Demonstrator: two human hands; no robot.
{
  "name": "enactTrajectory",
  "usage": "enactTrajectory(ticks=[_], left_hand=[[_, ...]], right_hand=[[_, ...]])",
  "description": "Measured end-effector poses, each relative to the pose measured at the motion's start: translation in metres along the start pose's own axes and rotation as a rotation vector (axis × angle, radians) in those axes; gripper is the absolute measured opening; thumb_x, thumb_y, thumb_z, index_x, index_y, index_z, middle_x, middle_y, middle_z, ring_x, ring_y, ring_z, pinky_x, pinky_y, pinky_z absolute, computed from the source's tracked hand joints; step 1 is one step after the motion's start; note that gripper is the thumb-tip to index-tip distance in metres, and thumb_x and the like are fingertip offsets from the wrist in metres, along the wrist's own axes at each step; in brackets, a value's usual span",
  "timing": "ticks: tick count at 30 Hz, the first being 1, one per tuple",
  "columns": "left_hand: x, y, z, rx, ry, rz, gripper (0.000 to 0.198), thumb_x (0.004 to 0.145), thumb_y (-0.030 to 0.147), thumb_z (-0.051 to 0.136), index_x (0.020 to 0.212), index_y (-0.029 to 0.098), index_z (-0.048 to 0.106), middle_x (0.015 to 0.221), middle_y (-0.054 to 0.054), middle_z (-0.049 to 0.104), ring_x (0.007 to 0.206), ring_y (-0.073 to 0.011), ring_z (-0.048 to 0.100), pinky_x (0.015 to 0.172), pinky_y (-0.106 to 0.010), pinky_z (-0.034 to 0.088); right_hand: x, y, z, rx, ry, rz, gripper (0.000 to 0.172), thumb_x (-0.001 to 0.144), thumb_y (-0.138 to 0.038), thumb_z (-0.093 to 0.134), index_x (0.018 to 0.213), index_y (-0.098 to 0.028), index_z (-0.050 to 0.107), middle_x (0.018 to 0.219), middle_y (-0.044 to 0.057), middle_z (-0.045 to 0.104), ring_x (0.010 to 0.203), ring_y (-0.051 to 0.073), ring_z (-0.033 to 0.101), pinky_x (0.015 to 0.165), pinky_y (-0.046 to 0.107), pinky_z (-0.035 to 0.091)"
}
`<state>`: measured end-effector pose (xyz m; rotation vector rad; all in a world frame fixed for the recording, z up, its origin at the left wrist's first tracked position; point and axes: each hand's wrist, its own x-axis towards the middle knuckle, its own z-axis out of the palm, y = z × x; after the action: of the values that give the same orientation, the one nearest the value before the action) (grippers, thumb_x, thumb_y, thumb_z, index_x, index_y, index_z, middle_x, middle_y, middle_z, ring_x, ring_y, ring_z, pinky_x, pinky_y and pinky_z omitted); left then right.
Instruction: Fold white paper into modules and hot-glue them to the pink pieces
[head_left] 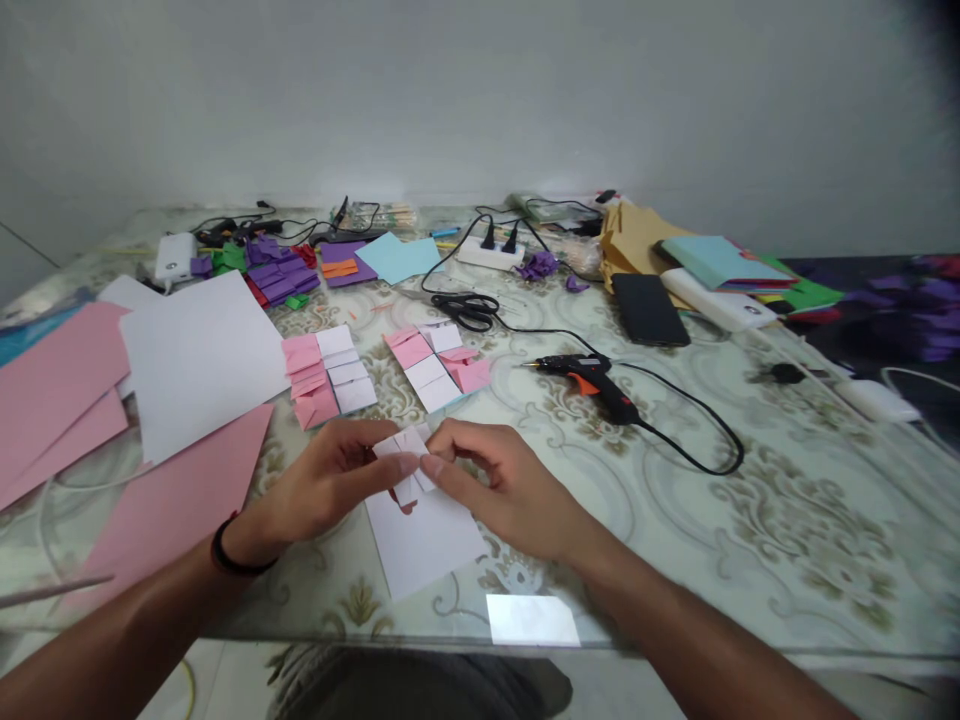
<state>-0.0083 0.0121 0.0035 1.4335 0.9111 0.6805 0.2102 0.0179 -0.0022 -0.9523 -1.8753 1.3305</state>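
- The left hand (322,485) is closed, pinching a small white paper (406,490) between its thumb and curled fingers.
- The right hand (502,490) is closed too, gripping the paper's right side, its thumb tip close beside the left thumb.
- The paper sits between the hands, above the far part of a white sheet (427,560) near the table's (675,545) near edge; crease lines show on it.
- The step looks like creasing: best to line up the edges first, then press outward from the middle with both thumbs.
- Light, even pressure should suit such thin paper; pulling the hands apart could tear it or skew the fold.
- Two pink-and-white panels, one left (346,370) and one right (431,382), lie just beyond the hands.
- The glue gun (600,380) lies farther right, its nozzle pointing left, so the right elbow and wrist should swing clear of its cord.
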Motion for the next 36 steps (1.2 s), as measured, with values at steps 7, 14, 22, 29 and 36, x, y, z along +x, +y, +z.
enactTrajectory(ticks=[7,14,22,29,36], left_hand=[[-0.0024,-0.0016,-0.0002,0.241,0.068,0.082,0.039,0.103,0.042,0.057,0.077,0.015,0.066,0.069,0.001,0.054,0.066,-0.0114,0.044,0.058,-0.025,0.036],[-0.0042,0.0006,0.0029,0.308,0.039,0.099,0.037,0.105,0.039,0.054,0.079,0.015,0.067,0.069,0.001,0.057,0.066,-0.0113,0.046,0.059,-0.025,0.037],[-0.0056,0.0037,0.0061,0.309,0.129,0.133,0.036,0.106,0.033,0.053,0.076,0.016,0.066,0.067,0.002,0.062,0.062,-0.0099,0.056,0.055,-0.022,0.039],[-0.0026,0.0018,0.0031,0.188,0.169,0.109,0.041,0.106,0.034,0.054,0.072,0.016,0.069,0.067,0.0,0.072,0.062,-0.0106,0.06,0.059,-0.022,0.043],[-0.0017,0.0025,0.0001,0.241,0.033,0.016,0.044,0.105,0.041,0.055,0.072,0.015,0.067,0.065,-0.002,0.073,0.061,-0.0117,0.062,0.06,-0.023,0.044]], right_hand=[[0.0009,0.0,0.0005,-0.037,-0.027,-0.014,0.025,0.097,-0.029,0.061,0.074,-0.02,0.058,0.069,-0.003,0.054,0.066,0.012,0.049,0.062,0.025,0.037],[0.0008,0.0033,0.0012,0.042,-0.057,-0.01,0.026,0.096,-0.029,0.062,0.073,-0.02,0.056,0.068,-0.004,0.052,0.065,0.012,0.046,0.062,0.025,0.036],[0.0006,0.003,0.0005,0.092,-0.061,0.021,0.02,0.098,-0.03,0.059,0.08,-0.02,0.058,0.074,-0.002,0.056,0.07,0.013,0.049,0.065,0.025,0.039],[0.0009,0.0051,-0.0032,0.144,-0.05,0.023,0.018,0.095,-0.026,0.06,0.077,-0.02,0.057,0.073,-0.003,0.054,0.07,0.013,0.048,0.067,0.026,0.038],[0.0016,0.0055,-0.0019,0.186,0.043,0.086,0.023,0.097,-0.035,0.059,0.08,-0.02,0.057,0.07,-0.003,0.051,0.065,0.012,0.045,0.06,0.026,0.035]])
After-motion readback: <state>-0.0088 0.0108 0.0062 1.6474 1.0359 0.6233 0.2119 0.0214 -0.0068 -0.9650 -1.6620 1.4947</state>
